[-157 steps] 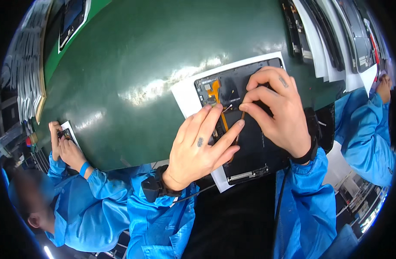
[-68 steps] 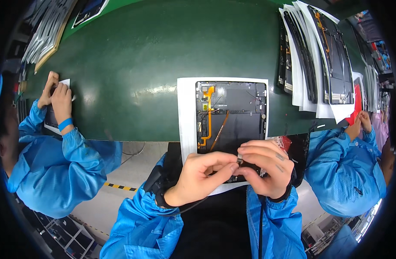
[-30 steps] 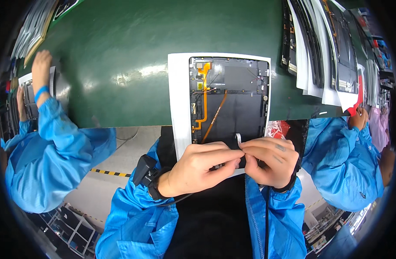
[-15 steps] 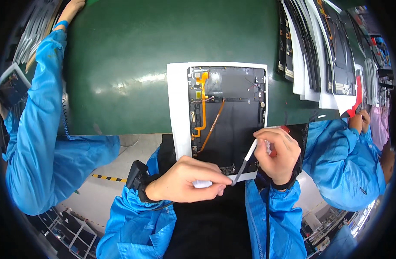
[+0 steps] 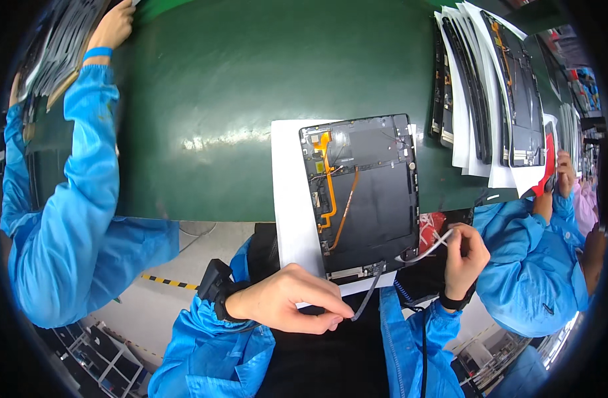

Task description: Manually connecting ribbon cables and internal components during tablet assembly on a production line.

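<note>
Two hands, each holding a strip, one on either side of the panel's near edge. Panel (image 5: 380, 205): black, tablet-like, face up, turned slightly on its white sheet (image 5: 291, 172). Sheet sticks out left of the panel, probably there to protect the casing. Panel's far part is over the tabletop (image 5: 204, 99), near part juts past the edge toward the person; likely so the near end sits within easy reach.

Left hand (image 5: 287, 302): narrow pinch, thumb against fingers, on the lower end of a dark strip (image 5: 370, 292); sits just off the panel's near-left corner. Dark strip slants up to the panel's near edge; can't tell if it's stuck there or only passes over. Right hand (image 5: 466, 262): fingertip pinch on a curved white strip (image 5: 431, 250), right of the panel's near-right corner, apart from the panel. White strip's other end is by that corner; unclear whether it joins the dark one. Both held by the ends, probably to leave the strip faces untouched.

On the panel: orange flex (image 5: 328, 189) along its left side, brown ribbon (image 5: 347, 209) just right of that. Right of the panel: stack (image 5: 473, 93) with paper between pieces, likely against scratches. Left of the panel: a co-worker's sleeve (image 5: 92, 146).
</note>
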